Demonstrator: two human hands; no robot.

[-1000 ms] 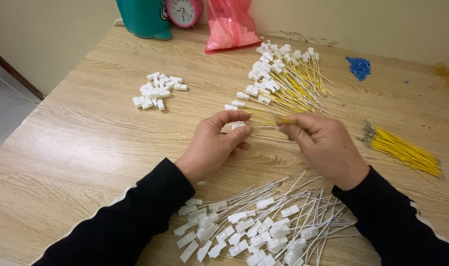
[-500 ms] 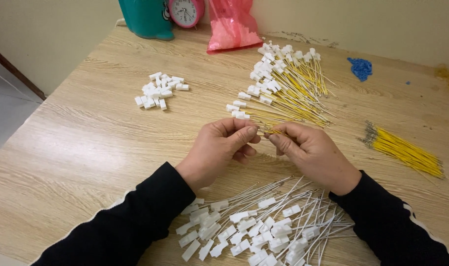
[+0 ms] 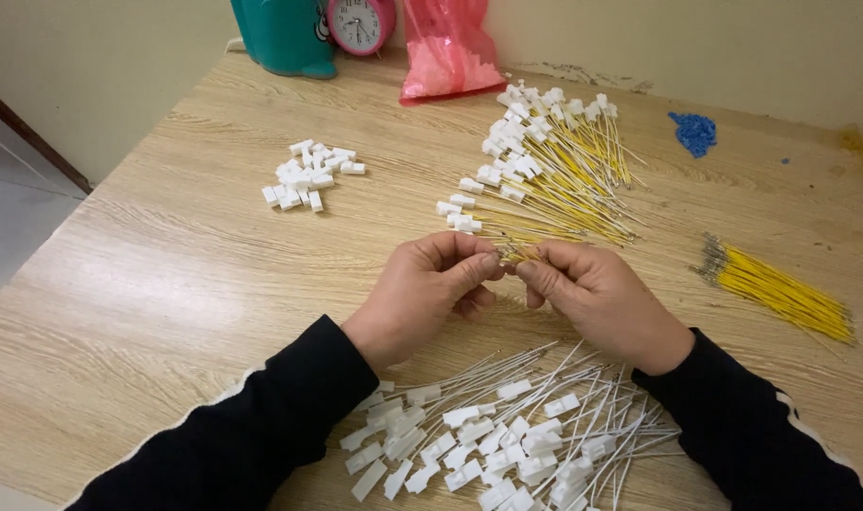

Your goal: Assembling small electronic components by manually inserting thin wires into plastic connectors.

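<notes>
My left hand (image 3: 429, 290) and my right hand (image 3: 597, 299) meet fingertip to fingertip above the wooden table (image 3: 166, 284). Between the fingertips is a thin yellow wire (image 3: 518, 254); its end and any connector on it are hidden by my left thumb and forefinger. Just beyond my hands lies a heap of yellow wires with white connectors (image 3: 545, 161). Below my wrists lies a heap of white wires with white connectors (image 3: 493, 431).
A small pile of loose white connectors (image 3: 308, 173) lies at the left. A bundle of bare yellow wires (image 3: 782, 291) lies at the right. At the back stand a teal container (image 3: 284, 33), a pink alarm clock (image 3: 360, 24), a pink plastic bag (image 3: 447, 52) and blue bits (image 3: 693, 131).
My hands have drawn closer together, and the fingertips now touch around the yellow wire. The piles on the table have not moved.
</notes>
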